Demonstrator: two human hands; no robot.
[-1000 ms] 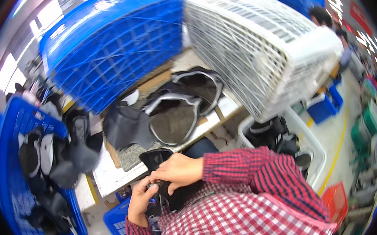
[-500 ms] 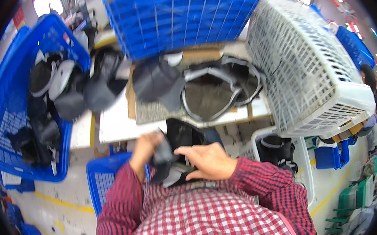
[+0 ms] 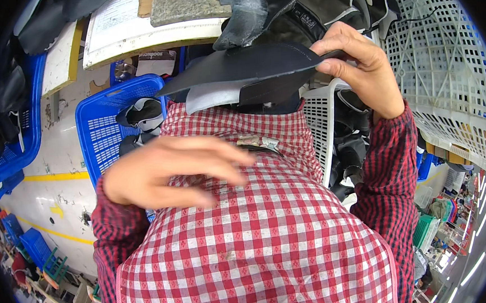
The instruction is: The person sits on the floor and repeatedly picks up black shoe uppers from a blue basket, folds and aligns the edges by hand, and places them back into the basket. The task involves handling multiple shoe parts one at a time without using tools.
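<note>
My right hand [image 3: 358, 67] pinches the right edge of a flat black leather piece [image 3: 243, 67] and holds it level just above my lap, in front of my red checked shirt. A grey lining layer shows under the black piece. My left hand [image 3: 171, 173] hovers flat and open over my chest, fingers spread and pointing right, holding nothing. More dark leather pieces [image 3: 250, 13] lie on the workbench edge above the held piece.
A blue crate [image 3: 103, 127] with black and white pieces stands on the floor at my left. A white crate [image 3: 320, 126] with dark pieces sits at my right, and a large white lattice basket [image 3: 446, 70] beyond it. Another blue crate [image 3: 11, 134] is far left.
The camera has tilted down toward my lap. My left hand has let go of the black piece and moved out over my chest; my right hand has lifted the piece alone.
</note>
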